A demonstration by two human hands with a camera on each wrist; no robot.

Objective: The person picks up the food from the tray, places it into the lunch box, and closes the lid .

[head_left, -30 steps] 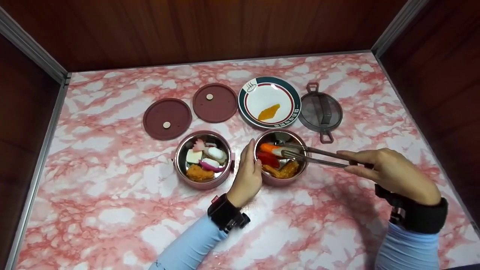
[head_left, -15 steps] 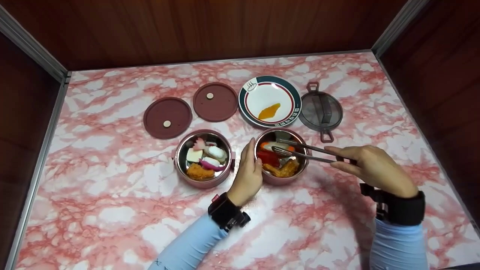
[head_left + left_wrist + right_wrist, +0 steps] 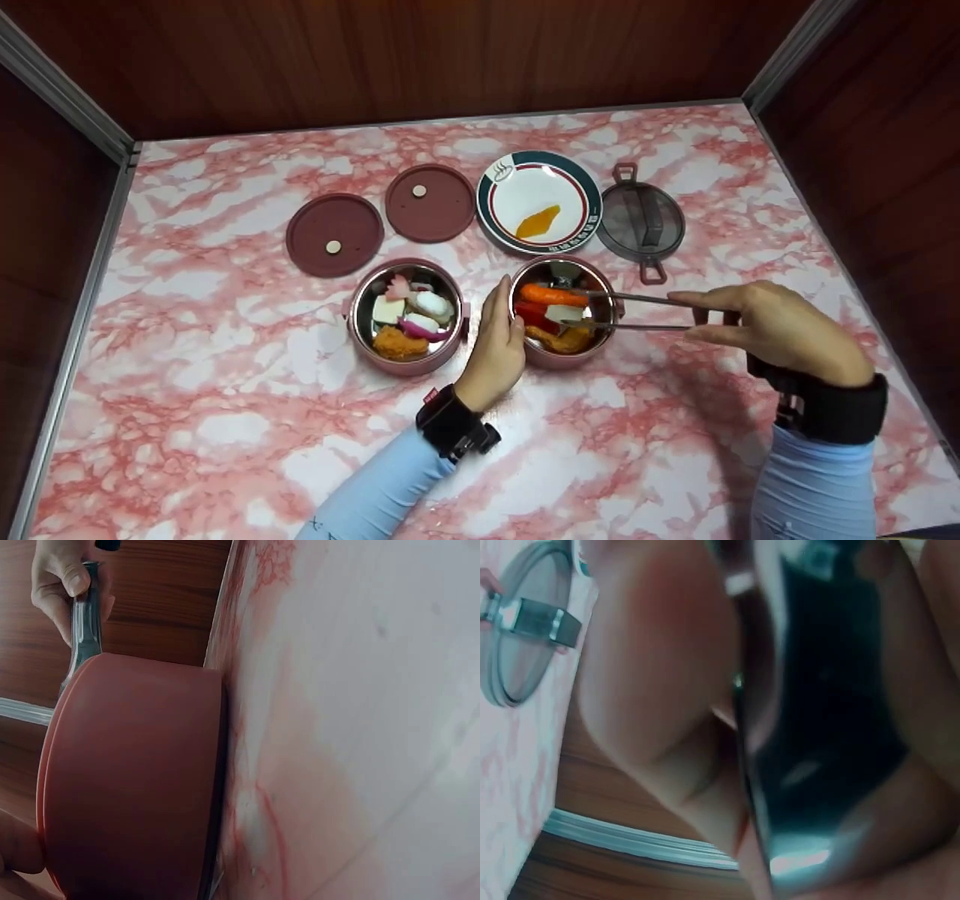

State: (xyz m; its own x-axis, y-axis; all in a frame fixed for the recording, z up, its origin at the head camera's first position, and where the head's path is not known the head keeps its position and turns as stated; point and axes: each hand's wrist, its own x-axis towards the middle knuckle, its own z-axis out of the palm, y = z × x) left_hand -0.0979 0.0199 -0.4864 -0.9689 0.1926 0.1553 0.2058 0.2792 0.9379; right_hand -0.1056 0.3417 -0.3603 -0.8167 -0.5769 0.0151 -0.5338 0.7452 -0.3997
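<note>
My right hand [image 3: 787, 330] holds metal tongs [image 3: 645, 298], also large and blurred in the right wrist view. Their two arms stand apart inside the right-hand pink lunch bowl [image 3: 564, 361]. One tip is at an orange carrot [image 3: 553, 295], the other by a whitish piece [image 3: 564, 313]. Under these lie a red piece [image 3: 534, 315] and a brown fried chicken piece [image 3: 559, 340]. With straight fingers, my left hand [image 3: 491, 360] rests against the bowl's left side. The left wrist view shows the bowl's outer wall [image 3: 135, 780] and fingertips [image 3: 19, 844] at its rim.
Left of my left hand stands another pink bowl [image 3: 409, 367] with several food pieces. Behind are two dark red lids [image 3: 335, 217] [image 3: 431, 217], a plate [image 3: 540, 180] with one orange-yellow piece [image 3: 538, 223], and a grey clear lid [image 3: 626, 225]. Wood panels [image 3: 450, 67] enclose the table.
The tongs have spread wider, and the whitish piece has dropped from over the carrot to the front of it. My right hand shifted left, then back right. My left hand stays put.
</note>
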